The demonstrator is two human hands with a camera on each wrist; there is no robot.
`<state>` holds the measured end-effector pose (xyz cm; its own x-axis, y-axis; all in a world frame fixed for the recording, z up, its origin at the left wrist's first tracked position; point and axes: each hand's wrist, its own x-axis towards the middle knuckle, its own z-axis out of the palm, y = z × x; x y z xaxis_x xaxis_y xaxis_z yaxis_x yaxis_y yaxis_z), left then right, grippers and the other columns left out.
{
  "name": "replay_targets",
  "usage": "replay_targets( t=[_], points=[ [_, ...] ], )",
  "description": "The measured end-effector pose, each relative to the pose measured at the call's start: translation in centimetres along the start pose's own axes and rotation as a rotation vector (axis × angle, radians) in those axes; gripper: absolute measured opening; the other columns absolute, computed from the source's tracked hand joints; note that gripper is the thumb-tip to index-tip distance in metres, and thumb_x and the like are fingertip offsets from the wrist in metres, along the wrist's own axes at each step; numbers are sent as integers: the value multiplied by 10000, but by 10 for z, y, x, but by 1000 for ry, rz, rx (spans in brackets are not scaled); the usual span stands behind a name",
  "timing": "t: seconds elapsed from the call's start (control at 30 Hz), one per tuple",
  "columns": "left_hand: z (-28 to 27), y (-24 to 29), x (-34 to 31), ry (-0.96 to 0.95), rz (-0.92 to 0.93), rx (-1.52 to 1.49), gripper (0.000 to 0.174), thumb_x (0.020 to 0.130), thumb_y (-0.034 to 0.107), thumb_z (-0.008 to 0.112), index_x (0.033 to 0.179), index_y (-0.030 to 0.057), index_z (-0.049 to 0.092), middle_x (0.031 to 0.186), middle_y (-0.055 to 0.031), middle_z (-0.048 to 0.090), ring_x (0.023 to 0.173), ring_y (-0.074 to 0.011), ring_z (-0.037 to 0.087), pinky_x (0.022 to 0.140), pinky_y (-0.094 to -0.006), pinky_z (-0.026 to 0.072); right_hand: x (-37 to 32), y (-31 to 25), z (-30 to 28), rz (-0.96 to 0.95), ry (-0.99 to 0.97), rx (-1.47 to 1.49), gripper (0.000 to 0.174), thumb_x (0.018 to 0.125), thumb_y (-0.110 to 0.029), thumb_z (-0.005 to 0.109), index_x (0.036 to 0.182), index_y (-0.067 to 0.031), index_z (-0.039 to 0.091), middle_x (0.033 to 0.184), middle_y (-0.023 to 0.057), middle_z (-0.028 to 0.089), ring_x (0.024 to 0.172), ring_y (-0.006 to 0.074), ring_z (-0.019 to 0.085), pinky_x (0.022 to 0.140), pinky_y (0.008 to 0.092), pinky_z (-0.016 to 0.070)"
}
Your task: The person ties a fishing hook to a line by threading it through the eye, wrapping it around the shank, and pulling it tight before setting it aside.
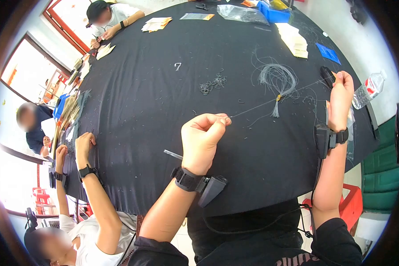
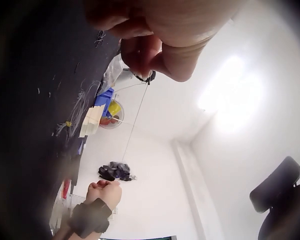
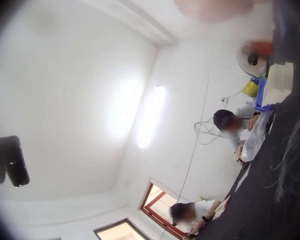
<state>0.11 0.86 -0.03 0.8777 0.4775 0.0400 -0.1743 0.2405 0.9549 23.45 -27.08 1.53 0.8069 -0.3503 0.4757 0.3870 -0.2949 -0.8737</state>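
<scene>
In the head view my left hand [image 1: 198, 144] pinches a thin, clear fishing line [image 1: 259, 105] between thumb and forefinger, above the black cloth. From there the line runs straight to the right, where my right hand [image 1: 340, 99] holds it with curled fingers at the table's right side. The left wrist view shows the same line [image 2: 136, 117] stretched between the left fingertips and the distant right hand [image 2: 105, 194]. Beneath the line lies a looped bundle of fishing line [image 1: 277, 80], tied with a yellow band. A small heap of dark hooks [image 1: 213, 83] sits farther left.
Beyond the bundle are stacked cream cards [image 1: 292, 41], a blue tray [image 1: 272, 14] and a clear plastic bag [image 1: 239, 14]. A water bottle [image 1: 369, 91] stands near my right hand. Another person's hands [image 1: 83, 146] work at the left edge; others sit farther round.
</scene>
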Motion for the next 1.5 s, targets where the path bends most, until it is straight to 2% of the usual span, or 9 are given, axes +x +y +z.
replay_targets(
  t=[0.07, 0.17, 0.27, 0.4, 0.53, 0.6, 0.87, 1.17, 1.5],
  points=[
    [1, 2, -1, 40, 100, 87, 61, 848, 11, 640, 826, -9, 693, 907, -82, 704, 652, -59, 557, 601, -193, 433, 5, 10, 1, -62, -22, -252, 133, 977, -90, 525, 1055, -30, 614, 861, 15, 586, 838, 98, 553, 753, 238, 448],
    [5, 14, -6, 81, 228, 308, 65, 830, -36, 630, 800, -10, 681, 904, -80, 707, 668, -40, 551, 588, -182, 429, -7, -6, 7, -422, -48, -282, 164, 943, -42, 522, 1076, -30, 617, 985, 58, 631, 1006, 151, 594, 900, 271, 456],
    [2, 5, -3, 42, 437, 378, 80, 739, -49, 700, 787, 15, 698, 888, -26, 722, 501, 11, 370, 475, -167, 318, -43, -57, 24, -482, -296, 86, 195, 926, -22, 521, 1093, -34, 621, 1082, 68, 636, 1073, 156, 590, 953, 280, 447],
    [5, 8, -4, 3, 541, 454, 103, 702, -61, 705, 750, 25, 676, 859, -24, 723, 478, 2, 410, 460, -168, 334, -99, -91, 33, 167, -1119, 684, 197, 956, -87, 560, 1142, -38, 603, 1094, 42, 642, 1065, 142, 595, 929, 286, 466],
    [8, 12, -7, -73, 560, 466, 122, 682, -69, 707, 743, 27, 663, 849, -40, 723, 473, -11, 449, 460, -176, 364, -128, -94, 36, 375, -1421, 748, 193, 997, -165, 554, 1133, -36, 599, 973, 20, 642, 892, 101, 596, 811, 261, 487],
    [8, 14, -7, -99, 598, 521, 129, 674, -69, 710, 747, 26, 664, 845, -43, 722, 471, -16, 454, 462, -177, 369, -127, -101, 30, 506, -1500, 612, 170, 990, -179, 582, 1087, -42, 610, 879, -31, 609, 792, 59, 559, 714, 208, 455],
    [8, 16, -10, -147, 581, 524, 108, 698, -85, 687, 754, 3, 661, 846, -64, 713, 554, -4, 480, 498, -170, 364, -129, -96, 32, 407, -1474, 616, 136, 963, -138, 627, 947, -8, 663, 847, -20, 654, 780, 28, 563, 700, 194, 452],
    [6, 14, -10, -189, 555, 488, 112, 704, -91, 683, 763, 0, 658, 857, -69, 708, 592, -9, 496, 521, -168, 376, -126, -95, 31, 323, -1467, 573, 123, 954, -106, 635, 954, 8, 681, 874, 17, 697, 815, 47, 609, 758, 215, 490],
    [6, 17, -10, -175, 585, 532, 124, 694, -89, 688, 763, 11, 666, 849, -70, 713, 596, -22, 524, 522, -172, 389, -122, -104, 27, 465, -1470, 575, 136, 922, -103, 676, 973, 20, 704, 870, 23, 703, 792, 42, 612, 731, 200, 489]
  ],
)
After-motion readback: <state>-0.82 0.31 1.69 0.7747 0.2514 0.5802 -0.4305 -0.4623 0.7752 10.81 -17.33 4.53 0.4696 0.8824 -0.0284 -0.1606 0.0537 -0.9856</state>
